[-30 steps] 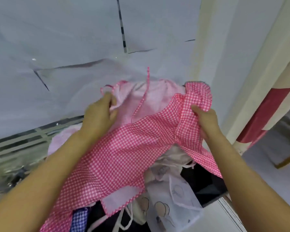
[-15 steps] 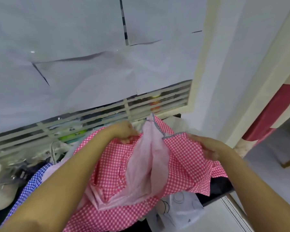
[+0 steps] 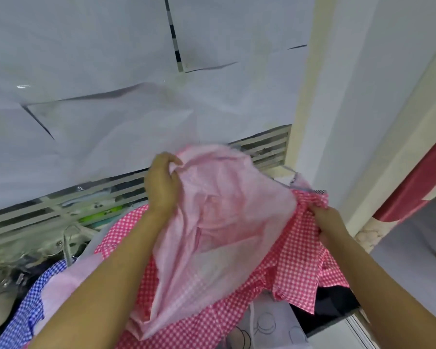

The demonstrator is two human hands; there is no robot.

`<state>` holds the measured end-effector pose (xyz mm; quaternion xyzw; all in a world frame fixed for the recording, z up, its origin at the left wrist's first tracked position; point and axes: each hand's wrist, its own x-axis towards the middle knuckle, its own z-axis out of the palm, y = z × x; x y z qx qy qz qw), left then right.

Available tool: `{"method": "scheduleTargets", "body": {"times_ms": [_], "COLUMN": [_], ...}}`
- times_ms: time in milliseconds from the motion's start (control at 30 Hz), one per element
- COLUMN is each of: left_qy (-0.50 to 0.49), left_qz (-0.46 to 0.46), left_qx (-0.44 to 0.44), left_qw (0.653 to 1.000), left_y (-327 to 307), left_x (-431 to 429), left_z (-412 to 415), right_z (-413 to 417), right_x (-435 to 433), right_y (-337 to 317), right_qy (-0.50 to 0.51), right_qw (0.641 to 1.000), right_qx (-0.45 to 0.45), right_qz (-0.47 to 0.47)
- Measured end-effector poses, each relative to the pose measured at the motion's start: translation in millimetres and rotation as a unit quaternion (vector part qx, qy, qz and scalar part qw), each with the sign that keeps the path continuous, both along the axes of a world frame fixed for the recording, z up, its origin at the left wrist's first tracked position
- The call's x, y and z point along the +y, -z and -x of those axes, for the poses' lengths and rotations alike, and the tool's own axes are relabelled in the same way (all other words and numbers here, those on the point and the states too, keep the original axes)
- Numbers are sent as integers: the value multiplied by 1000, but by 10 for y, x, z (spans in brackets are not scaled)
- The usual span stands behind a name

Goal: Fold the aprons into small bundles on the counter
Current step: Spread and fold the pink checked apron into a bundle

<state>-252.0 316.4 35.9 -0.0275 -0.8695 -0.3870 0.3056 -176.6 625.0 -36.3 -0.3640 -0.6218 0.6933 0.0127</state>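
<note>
A pink and white checked apron [image 3: 295, 258] with a pale pink inner side [image 3: 222, 217] is held up over a heap of cloth. My left hand [image 3: 161, 182] pinches its upper left edge, fingers closed on the pale fabric. My right hand [image 3: 325, 217] grips the right edge near a dark striped trim. The apron hangs slack between both hands, its pale side facing me. The counter beneath is hidden by the cloth.
A blue checked cloth [image 3: 28, 306] lies at the lower left. A white printed cloth [image 3: 269, 326] and a black one [image 3: 335, 301] lie below the apron. A papered window with slats [image 3: 61, 205] is behind. A cream post [image 3: 305, 122] stands on the right.
Both hands have lifted and spread the apron. The left hand moved up and right, and the pale inner side has opened out wide between the hands.
</note>
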Motion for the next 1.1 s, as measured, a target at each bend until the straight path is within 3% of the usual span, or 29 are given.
{"method": "scheduleTargets", "body": {"times_ms": [67, 133, 200, 333, 400, 433, 567, 700, 733, 767, 800, 900, 933, 1000, 1100], "left_qy": [5, 4, 20, 116, 211, 275, 482, 554, 549, 530, 493, 312, 262, 234, 282], "left_qz": [69, 65, 50, 78, 120, 156, 284, 347, 319, 269, 211, 70, 40, 21, 65], "left_qx": [29, -96, -247, -189, -235, -283, -429, -545, -588, -621, -631, -475, -426, -406, -489], "left_qw": [997, 993, 968, 972, 941, 905, 709, 525, 501, 512, 561, 820, 865, 883, 823], "left_y": [-214, -369, -444, -440, -325, -246, 112, 182, 143, 94, 42, 30, 58, 103, 130], "left_x": [-108, -102, 17, 505, 755, 846, 858, 779, 752, 711, 663, 546, 525, 531, 631], "left_z": [106, 269, 340, -98, -474, -660, -963, -803, -721, -626, -522, -182, -75, 82, 169], "right_z": [80, 167, 240, 316, 318, 292, 114, -66, -92, -120, -137, -167, -171, -175, -155], "right_x": [60, 77, 76, 93, 68, 31, -258, -473, -512, -539, -562, -555, -538, -490, -407], "right_y": [-46, -99, -162, -248, -280, -283, -220, -141, -145, -148, -158, -302, -351, -452, -588], "right_qy": [24, 1, -42, -102, -96, -100, -159, -293, -311, -311, -302, -291, -293, -307, -332], "right_qw": [997, 994, 990, 980, 978, 978, 967, 947, 943, 944, 949, 954, 954, 950, 943], "right_qx": [-41, -84, -105, -91, -76, -69, -74, -109, -108, -104, -94, -51, -42, -23, -15], "right_qz": [53, 69, 87, 142, 168, 168, 183, 77, 42, 27, 23, 45, 52, 54, 21]}}
